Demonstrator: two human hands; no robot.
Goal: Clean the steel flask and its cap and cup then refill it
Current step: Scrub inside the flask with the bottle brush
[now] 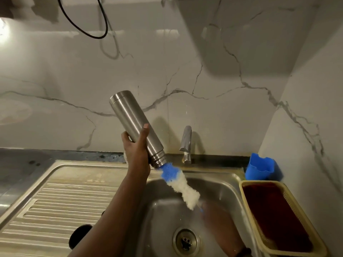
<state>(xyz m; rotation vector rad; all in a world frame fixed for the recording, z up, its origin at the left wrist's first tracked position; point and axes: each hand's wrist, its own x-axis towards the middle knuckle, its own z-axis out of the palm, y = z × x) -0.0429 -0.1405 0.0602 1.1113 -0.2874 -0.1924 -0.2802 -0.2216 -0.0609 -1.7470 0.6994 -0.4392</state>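
No text, label, brand or number can be read on anything here; the steel flask (135,127) bears no legible marking.

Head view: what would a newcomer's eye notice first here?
The steel flask, gripped by the left hand and tilted mouth-down over the sink. A blue-and-white bottle brush sticks out of its mouth, the motion-blurred right hand at its lower end. At right sits a yellow basket.

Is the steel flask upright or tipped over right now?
Tipped: the left hand holds the flask mouth-down over the sink, brush at its mouth.
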